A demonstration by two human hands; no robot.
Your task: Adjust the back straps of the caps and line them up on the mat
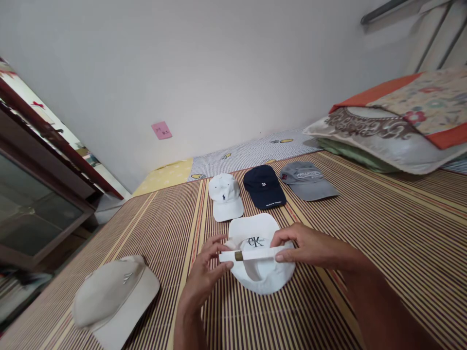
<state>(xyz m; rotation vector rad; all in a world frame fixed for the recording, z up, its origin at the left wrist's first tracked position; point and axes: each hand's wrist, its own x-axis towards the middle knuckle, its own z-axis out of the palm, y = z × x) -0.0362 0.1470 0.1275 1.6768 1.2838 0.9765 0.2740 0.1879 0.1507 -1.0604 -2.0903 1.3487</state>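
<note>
A white cap with dark CK letters (263,282) lies on the striped mat, its brim toward the wall. Across its back runs a white strap with a small brownish buckle. My left hand (206,270) pinches the strap's left end between thumb and fingers. At the right end, my right hand (304,247) has its thumb and fingers closed on the same strap. Beyond them are a white cap with a small dark logo (224,192), a navy cap (263,187) and a grey cap (308,182), side by side.
A beige cap (109,296) sits at the lower left of the striped mat (168,218). Pillows (397,138) are piled at the right. A pale wall (233,73) with a pink note (161,130) stands behind, and a glass-fronted cabinet (32,209) is at the left.
</note>
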